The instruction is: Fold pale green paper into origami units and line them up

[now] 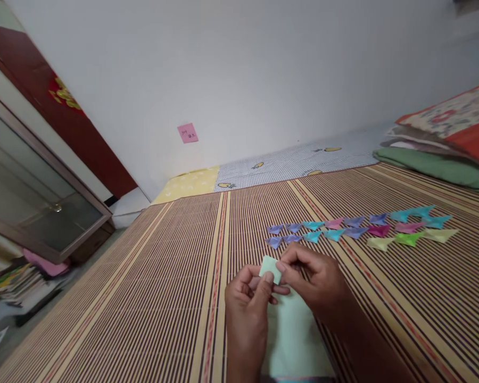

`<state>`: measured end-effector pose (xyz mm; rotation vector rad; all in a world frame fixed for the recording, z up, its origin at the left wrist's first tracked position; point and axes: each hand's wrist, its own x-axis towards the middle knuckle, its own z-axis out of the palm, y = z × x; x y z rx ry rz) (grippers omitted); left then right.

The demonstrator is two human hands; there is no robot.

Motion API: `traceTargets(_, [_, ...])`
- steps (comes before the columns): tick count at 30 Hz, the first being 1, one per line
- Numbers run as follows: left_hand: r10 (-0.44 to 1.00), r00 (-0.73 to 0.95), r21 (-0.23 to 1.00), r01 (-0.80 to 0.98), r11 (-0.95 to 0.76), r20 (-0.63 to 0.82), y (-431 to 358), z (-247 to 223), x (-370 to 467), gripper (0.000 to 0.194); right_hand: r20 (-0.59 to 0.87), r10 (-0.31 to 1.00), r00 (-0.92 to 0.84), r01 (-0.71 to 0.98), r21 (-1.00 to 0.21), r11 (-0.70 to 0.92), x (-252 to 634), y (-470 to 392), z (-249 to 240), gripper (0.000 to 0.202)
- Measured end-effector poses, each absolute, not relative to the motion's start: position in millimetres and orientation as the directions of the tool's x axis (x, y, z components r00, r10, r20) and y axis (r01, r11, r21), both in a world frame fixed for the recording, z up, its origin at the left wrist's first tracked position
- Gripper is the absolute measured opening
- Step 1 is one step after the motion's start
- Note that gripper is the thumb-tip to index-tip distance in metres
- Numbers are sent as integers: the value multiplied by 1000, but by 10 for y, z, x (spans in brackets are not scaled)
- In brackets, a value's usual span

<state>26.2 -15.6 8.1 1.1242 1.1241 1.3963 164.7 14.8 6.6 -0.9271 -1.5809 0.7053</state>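
A small pale green folded paper (pixel 270 267) is held up between my two hands. My left hand (pixel 249 298) pinches its lower part, thumb across the front. At the paper's right edge, my right hand (pixel 313 271) grips it between thumb and fingers. Below the hands lies a larger pale green sheet or pad (pixel 293 335) on the striped mat, partly covered by my wrists. Beyond the hands, several folded paper boats (pixel 334 234) in blue, purple, pink, green and yellow stand in rows.
The striped mat (pixel 163 287) covers the bed up to a patterned sheet (pixel 279 162) along the wall. Folded bedding (pixel 435 167) is piled at the far right. A pink note (pixel 188 133) is on the wall. A glass-fronted cabinet (pixel 35 181) and stacked books (pixel 14 282) stand left.
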Motion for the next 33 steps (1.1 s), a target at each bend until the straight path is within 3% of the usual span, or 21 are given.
traceTargets(7, [961,-175,960,-146,-241,214,-205,113,180,22,246,968,-57,-130,-963,237,1635,165,65,24])
traceTargets(11, [953,-121,961,14,-278,277,-227,70,132,15,188,981,-57,-198,-965,174,1598,154,78,29])
traceTargets(14, [958,-106,964,22,-264,265,-219,27,106,13,179,981,-76,-218,-963,159,1573,149,61,31])
traceTargets(18, [961,-135,970,-13,-244,240,-202,10,76,14,239,970,-49,-267,-939,218,1573,152,36,15])
traceTargets(20, [958,-159,969,-33,-245,236,-198,16,60,13,288,956,-50,-264,-927,266,1595,147,44,18])
traceTargets(25, [942,-197,958,-34,-285,273,-197,41,42,12,403,896,-189,-175,-911,373,1670,120,104,9])
traceTargets(33, [940,-168,953,-1,-302,298,-211,56,58,10,544,823,-162,-2,-834,552,1692,95,149,11])
